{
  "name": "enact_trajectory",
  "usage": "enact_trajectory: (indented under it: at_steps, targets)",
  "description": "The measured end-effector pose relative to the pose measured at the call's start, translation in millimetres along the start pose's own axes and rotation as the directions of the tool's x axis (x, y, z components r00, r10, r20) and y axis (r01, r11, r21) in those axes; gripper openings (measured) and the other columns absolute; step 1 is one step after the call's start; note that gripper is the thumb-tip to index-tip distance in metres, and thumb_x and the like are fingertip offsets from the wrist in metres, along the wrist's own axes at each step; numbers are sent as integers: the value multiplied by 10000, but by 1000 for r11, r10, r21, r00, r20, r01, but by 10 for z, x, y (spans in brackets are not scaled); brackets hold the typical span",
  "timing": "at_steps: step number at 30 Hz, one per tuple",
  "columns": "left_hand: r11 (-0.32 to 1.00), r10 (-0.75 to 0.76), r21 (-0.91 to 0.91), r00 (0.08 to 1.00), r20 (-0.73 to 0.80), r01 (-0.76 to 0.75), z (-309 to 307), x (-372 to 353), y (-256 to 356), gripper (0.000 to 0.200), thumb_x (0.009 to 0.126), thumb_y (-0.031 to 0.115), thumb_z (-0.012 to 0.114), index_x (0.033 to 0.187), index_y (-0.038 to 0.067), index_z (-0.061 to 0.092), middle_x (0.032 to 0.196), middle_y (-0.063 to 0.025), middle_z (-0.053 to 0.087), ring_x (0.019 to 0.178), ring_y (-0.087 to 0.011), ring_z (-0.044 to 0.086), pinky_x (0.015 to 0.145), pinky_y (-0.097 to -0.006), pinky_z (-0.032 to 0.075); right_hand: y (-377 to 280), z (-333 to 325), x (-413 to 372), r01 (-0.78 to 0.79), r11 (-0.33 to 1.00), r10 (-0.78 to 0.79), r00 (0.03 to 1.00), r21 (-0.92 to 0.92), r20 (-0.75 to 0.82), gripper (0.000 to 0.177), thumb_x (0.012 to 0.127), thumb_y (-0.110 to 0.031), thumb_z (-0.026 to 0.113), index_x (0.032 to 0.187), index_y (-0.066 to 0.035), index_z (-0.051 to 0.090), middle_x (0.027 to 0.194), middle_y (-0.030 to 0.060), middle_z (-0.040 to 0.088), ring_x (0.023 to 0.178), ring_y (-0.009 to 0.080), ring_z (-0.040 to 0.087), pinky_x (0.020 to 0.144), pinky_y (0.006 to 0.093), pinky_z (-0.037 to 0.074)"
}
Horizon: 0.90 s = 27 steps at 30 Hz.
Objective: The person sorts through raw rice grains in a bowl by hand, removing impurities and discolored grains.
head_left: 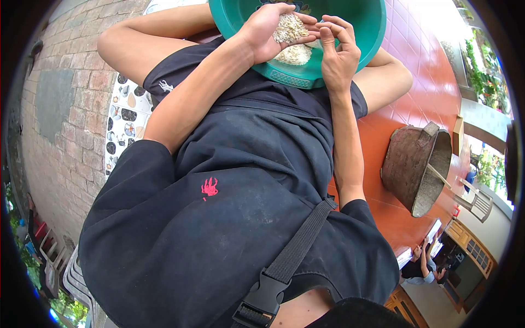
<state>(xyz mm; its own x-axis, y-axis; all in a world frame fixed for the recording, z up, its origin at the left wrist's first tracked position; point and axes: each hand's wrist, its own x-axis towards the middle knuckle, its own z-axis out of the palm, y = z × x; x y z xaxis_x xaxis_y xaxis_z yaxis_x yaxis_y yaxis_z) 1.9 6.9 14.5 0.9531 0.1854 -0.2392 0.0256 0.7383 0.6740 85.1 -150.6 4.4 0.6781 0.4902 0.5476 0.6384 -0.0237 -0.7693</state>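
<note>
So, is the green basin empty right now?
No, the green basin has a pile of pale grain in it, and the left hand cups a handful above it.

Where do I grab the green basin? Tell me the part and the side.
Probably best: grip the basin by its rim, one hand at each side, coming from above: the broad lip stands clear there, while the near edge lies under the left hand, cupped full of grain, and the right hand picking at it.

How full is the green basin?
Mostly empty: the green basin shows bare walls, with just a small heap of pale grain at the bottom and some in the left hand.
</note>
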Motion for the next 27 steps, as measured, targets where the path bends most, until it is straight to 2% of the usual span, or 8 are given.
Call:
enact_trajectory:
  at_steps: [6, 15, 18, 20, 21, 23, 25, 27]
  targets:
    - [995, -60, -74, 998, 8, 61, 35, -29, 39, 491, 1106, 211, 291, 1277, -185, 524, 1291, -349, 612, 1238, -434, 634, 1086, -433, 561, -33, 3, -19, -15, 999, 19, 995, 44, -102, 158, 1035, -154, 651, 1031, -28, 745, 1126, 84, 695, 1101, 217, 627, 934, 326, 495]
    - [996, -59, -65, 998, -4, 59, 22, -14, 31, 500, 1108, 219, 296, 1278, -192, 525, 1271, -351, 621, 1221, -443, 643, 1045, -423, 588, 34, -25, -4, -63, 984, 2, 937, -164, -350, 209, 1078, -90, 535, 1123, -24, 728, 1218, 93, 646, 1108, 222, 620, 941, 319, 492]
    - [996, -58, -64, 998, 0, 58, 14, -10, 30, 502, 1107, 222, 299, 1278, -192, 525, 1267, -352, 623, 1221, -446, 642, 1046, -423, 587, 28, -28, -14, -36, 993, -3, 943, -112, -332, 225, 1081, -77, 509, 1143, -29, 720, 1221, 91, 639, 1130, 213, 604, 933, 313, 487]
    - [996, -60, -61, 998, -1, 60, 13, -10, 31, 500, 1107, 224, 301, 1274, -187, 530, 1261, -343, 628, 1214, -434, 649, 1041, -423, 591, -40, -33, -33, -149, 986, 164, 951, 78, -261, 179, 1053, -83, 569, 1110, -50, 735, 1207, 91, 642, 1129, 205, 592, 910, 312, 483]
    - [996, -62, -58, 998, -3, 62, 12, -11, 32, 498, 1106, 227, 303, 1270, -182, 535, 1254, -335, 634, 1207, -422, 655, 1035, -424, 594, -56, -20, -31, -149, 986, 164, 951, 78, -261, 179, 1053, -83, 569, 1110, -50, 735, 1207, 91, 642, 1129, 205, 592, 910, 312, 483]
    - [996, -53, -68, 998, 23, 54, -77, 45, -19, 489, 1105, 227, 306, 1269, -168, 543, 1244, -315, 645, 1189, -397, 667, 1036, -428, 590, -88, 3, -25, 42, 999, -45, 993, -33, -111, 120, 1004, -102, 651, 1068, -74, 748, 1195, 86, 643, 1108, 208, 586, 882, 318, 482]
    - [996, -42, -76, 998, 48, 46, -85, 42, -18, 481, 1104, 228, 309, 1268, -154, 551, 1233, -294, 655, 1171, -373, 679, 1038, -433, 586, -109, 9, -15, 64, 995, -69, 996, -79, -60, 123, 927, -117, 728, 1043, -88, 757, 1188, 92, 645, 1120, 239, 575, 922, 353, 469]
    - [1000, 2, -4, 1000, 26, -2, -72, 27, -25, 461, 1105, 232, 311, 1262, -114, 573, 1212, -243, 675, 1132, -325, 694, 1035, -439, 575, -90, 16, -11, 221, 951, -213, 975, -217, 60, 168, 870, -118, 748, 1035, -91, 762, 1195, 102, 643, 1157, 274, 552, 991, 392, 435]
